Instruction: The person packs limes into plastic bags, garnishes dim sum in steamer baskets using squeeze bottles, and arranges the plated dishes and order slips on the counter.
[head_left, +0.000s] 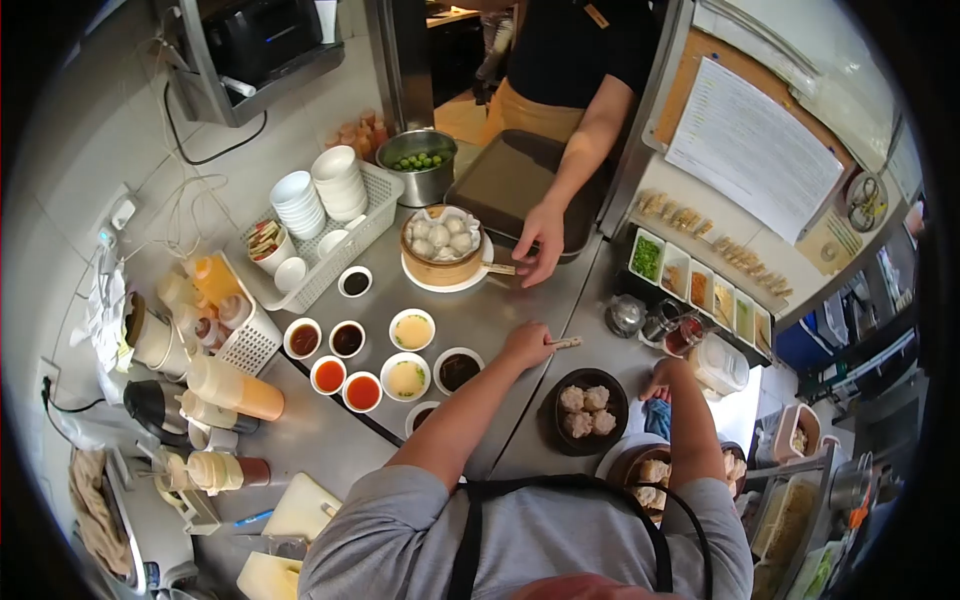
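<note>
My left hand (527, 345) is closed around a small wooden clothes peg (566, 342) above the steel counter. At the right, my right hand (657, 381) is curled on a crumpled blue cloth (657, 418). Between my arms sits a dark round bowl (562, 442) holding several open-topped dumplings (588, 411). By my right forearm, a steamer (630, 465) with more dumplings is partly hidden. Ahead, a bamboo steamer (440, 271) of pale round dumplings (440, 237) stands on a white plate (485, 274). A co-worker's hand (541, 245) is beside another peg (499, 268) at that plate.
Small sauce bowls (362, 391) cluster at left, near squeeze bottles (230, 385) and a white basket (345, 254) with stacked bowls. A metal pot (418, 181) of green limes and a brown tray (510, 170) stand at the back. Garnish containers (701, 285) line the right side.
</note>
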